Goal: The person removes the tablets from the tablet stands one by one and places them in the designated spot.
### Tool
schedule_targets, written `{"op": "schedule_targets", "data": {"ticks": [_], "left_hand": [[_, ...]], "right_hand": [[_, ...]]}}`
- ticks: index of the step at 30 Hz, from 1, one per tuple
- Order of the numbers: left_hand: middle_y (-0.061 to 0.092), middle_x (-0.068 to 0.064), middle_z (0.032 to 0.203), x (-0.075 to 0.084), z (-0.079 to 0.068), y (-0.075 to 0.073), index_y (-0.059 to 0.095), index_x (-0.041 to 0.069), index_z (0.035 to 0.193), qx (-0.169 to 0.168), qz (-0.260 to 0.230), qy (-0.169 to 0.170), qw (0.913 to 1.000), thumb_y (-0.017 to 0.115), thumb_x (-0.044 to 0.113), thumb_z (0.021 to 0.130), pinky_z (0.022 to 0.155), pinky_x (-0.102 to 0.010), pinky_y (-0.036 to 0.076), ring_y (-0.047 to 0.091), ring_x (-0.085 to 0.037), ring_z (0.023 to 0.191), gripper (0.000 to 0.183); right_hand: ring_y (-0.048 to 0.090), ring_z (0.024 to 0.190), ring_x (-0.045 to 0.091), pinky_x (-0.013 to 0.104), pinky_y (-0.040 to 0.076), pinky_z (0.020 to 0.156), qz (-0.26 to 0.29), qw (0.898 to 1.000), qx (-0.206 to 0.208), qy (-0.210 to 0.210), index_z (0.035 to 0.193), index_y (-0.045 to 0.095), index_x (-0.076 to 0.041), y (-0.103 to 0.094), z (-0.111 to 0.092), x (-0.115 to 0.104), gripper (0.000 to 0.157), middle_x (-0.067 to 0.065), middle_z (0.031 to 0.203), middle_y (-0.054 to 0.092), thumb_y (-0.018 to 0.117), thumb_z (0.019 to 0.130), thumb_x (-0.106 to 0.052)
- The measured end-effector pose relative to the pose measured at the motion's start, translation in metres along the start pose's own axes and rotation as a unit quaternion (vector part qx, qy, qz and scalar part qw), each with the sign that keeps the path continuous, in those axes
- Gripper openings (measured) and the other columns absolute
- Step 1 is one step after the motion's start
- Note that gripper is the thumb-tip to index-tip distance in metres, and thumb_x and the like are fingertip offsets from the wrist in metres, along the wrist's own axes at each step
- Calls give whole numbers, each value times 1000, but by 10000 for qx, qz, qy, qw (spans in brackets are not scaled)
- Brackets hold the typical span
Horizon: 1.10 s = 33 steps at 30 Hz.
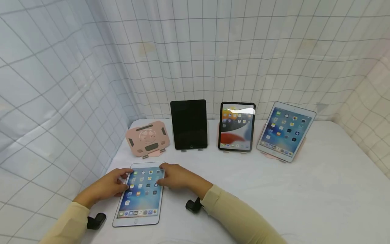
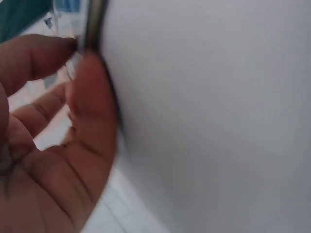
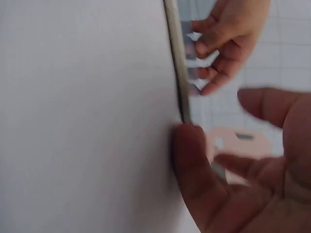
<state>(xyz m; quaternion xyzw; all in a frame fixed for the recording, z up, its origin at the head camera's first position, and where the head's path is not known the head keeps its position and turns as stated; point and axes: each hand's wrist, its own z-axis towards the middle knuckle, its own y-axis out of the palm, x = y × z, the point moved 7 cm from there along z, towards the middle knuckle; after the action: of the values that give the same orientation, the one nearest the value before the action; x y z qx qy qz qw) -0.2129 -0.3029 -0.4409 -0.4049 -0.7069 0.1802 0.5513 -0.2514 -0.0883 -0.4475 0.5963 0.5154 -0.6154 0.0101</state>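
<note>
A white tablet (image 1: 143, 193) with a lit home screen lies face up on the white cloth, front left. My left hand (image 1: 106, 186) grips its upper left edge, with thumb and forefinger over the rim of the screen. On the opposite side, my right hand (image 1: 178, 177) holds the upper right corner and edge, fingertips overlapping the screen. The left wrist view shows the fingers (image 2: 95, 97) of the left hand right at the tablet's thin edge. A fingertip of the right hand (image 3: 233, 189) meets that edge in the right wrist view.
Behind, a pink stand (image 1: 147, 138) holds no tablet. To its right stand a dark-screened black tablet (image 1: 189, 124), a lit black-framed tablet (image 1: 237, 127) and a tilted white tablet (image 1: 286, 131) on stands. Grid-patterned cloth (image 1: 213, 51) hangs at the back and sides.
</note>
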Motion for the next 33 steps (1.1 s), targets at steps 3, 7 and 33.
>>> {"op": "schedule_targets", "data": {"ticks": [3,7,33], "left_hand": [[55,-22,114,10,-1,-5,52,-8,135,320,617,135,9975,70,14,89,73,-42,53,55,-26,86,54],[60,-25,115,38,0,-10,56,-7,132,715,1007,296,9919,67,25,92,78,-48,53,58,-31,93,52],[40,-13,143,166,90,-35,50,9,140,2494,-1204,2199,9354,57,20,100,104,-48,43,47,-31,127,43]], "right_hand": [[61,79,12,26,50,71,314,9976,-438,-436,143,49,-13,-19,-7,3,56,-4,97,63,67,95,-34],[60,92,13,26,52,80,73,9948,-60,-1011,141,52,-11,-65,-20,15,49,-4,112,62,63,98,-33],[54,115,25,44,48,91,482,9480,3026,-860,140,50,-11,-218,-43,81,41,10,132,55,55,102,-25]]}}
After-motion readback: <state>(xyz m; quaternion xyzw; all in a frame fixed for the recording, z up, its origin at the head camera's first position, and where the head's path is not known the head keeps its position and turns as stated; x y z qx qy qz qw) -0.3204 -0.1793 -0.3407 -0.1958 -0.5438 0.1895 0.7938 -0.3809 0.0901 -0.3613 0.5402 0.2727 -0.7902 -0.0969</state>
